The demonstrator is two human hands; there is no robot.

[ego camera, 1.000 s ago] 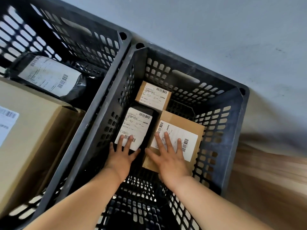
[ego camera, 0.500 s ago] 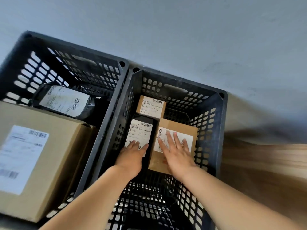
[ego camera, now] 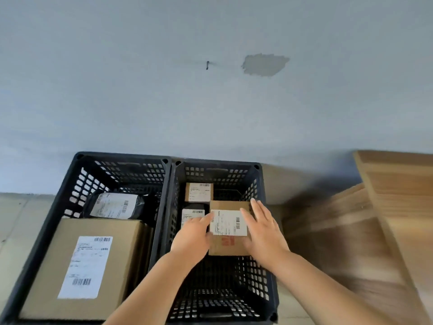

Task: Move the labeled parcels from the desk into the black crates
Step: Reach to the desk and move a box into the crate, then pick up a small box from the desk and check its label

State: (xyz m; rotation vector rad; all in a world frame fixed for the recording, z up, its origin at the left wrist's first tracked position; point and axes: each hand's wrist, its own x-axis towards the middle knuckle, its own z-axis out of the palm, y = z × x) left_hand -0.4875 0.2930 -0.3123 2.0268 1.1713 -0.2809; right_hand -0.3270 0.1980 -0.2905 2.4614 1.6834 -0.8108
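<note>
Two black crates stand side by side against the wall. In the right crate (ego camera: 269, 266) a brown labeled box (ego camera: 228, 245) lies near the right wall. My left hand (ego camera: 193, 234) touches its left edge with straight fingers. My right hand (ego camera: 262, 228) lies along its right side, fingers straight. Behind them sit a small brown box (ego camera: 199, 192) and a black labeled parcel (ego camera: 191, 215), partly hidden by my left hand. The left crate (ego camera: 70, 184) holds a large brown box (ego camera: 89, 266) and a black bagged parcel (ego camera: 114, 206).
A grey-blue wall (ego camera: 210, 102) rises right behind the crates. A wooden desk edge (ego camera: 393, 207) slants down the right side, close to the right crate. Pale floor shows at the far left.
My head has pulled back and up, so both crates look smaller. My hands have moved off the labels to the two sides of the brown box.
</note>
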